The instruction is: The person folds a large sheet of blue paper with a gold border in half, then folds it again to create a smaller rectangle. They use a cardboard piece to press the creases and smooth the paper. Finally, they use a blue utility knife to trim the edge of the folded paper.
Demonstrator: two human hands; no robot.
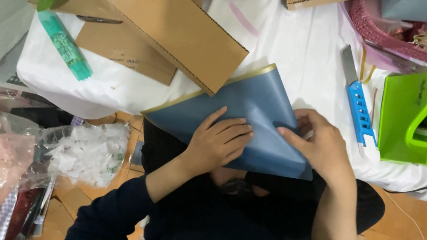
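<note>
Left of the green tape dispenser (416, 119), at the desk (304, 43) edge, a blue paper sheet (249, 105) is pressed flat under the open left hand (219, 140) and pinched at its fold by the right hand (320, 144); judged light, thin, easily creased, best gripped at edges.

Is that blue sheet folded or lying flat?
Folded. The blue sheet doubles over itself, with a crease running under the left hand and right hand, both pressing on it.
</note>
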